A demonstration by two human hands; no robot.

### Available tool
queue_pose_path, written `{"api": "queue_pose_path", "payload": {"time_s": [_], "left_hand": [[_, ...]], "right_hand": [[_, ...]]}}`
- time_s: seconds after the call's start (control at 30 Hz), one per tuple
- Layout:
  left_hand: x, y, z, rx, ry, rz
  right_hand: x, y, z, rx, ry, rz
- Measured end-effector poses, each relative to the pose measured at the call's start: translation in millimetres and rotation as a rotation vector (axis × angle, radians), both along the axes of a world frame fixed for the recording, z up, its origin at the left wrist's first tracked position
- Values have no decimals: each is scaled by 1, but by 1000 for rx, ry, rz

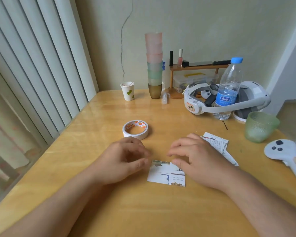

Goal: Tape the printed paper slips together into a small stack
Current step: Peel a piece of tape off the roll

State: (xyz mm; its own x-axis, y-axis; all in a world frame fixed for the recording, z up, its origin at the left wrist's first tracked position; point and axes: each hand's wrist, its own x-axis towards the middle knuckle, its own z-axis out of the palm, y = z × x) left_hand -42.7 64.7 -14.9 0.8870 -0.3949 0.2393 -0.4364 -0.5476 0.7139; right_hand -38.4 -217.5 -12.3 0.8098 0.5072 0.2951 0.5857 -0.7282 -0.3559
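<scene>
A: Wooden table (99, 168) first. How far along are we?

B: Early to middle, I'd judge. One printed slip (162, 176) lies flat near the front edge, centre. More slips (215, 142) sit loose toward the right edge, apart from it, so the stack isn't joined yet.

A: Tape?

B: Tape roll (135, 129) rests on the table just behind the left hand (125, 158), untouched. Can't see any strip on the paper; too small to tell.

A: Hands?

B: Left fingers are curled in at the slip's top-left corner, maybe pinching a bit of tape, can't tell. Right hand (195, 154) has loosely bent fingers, thumb pressing the slip's top edge.

A: Left to do?

B: Probably stacking the right-side slips on and taping them.
</scene>
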Motion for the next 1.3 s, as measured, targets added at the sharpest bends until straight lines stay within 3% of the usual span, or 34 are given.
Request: {"api": "queue_pose_path", "payload": {"time_s": [0.13, 0.27, 0.77, 0.83, 0.93, 1.1, 1.17, 1.3], "left_hand": [[39, 19, 16, 223, -87, 316], [65, 21, 20, 458, -113, 337], [62, 8, -15, 383, -275, 427], [56, 7, -10, 297, -281, 412], [35, -7, 7, -38, -149, 358], [-4, -42, 28, -500, 99, 60], [-9, -53, 29, -584, 111, 35], [-14, -64, 21, -608, 116, 29]], "right_hand": [[4, -3, 0, 49, -27, -55], [6, -1, -1, 23, 20, -54], [10, 5, -8, 50, 1, -48], [10, 5, -10, 73, -9, -58], [8, 6, -8, 194, -55, -79], [-3, 23, 6, 716, 53, -82], [-7, 28, 13, 861, 109, -61], [-13, 31, 19, 945, 136, -39]]}}
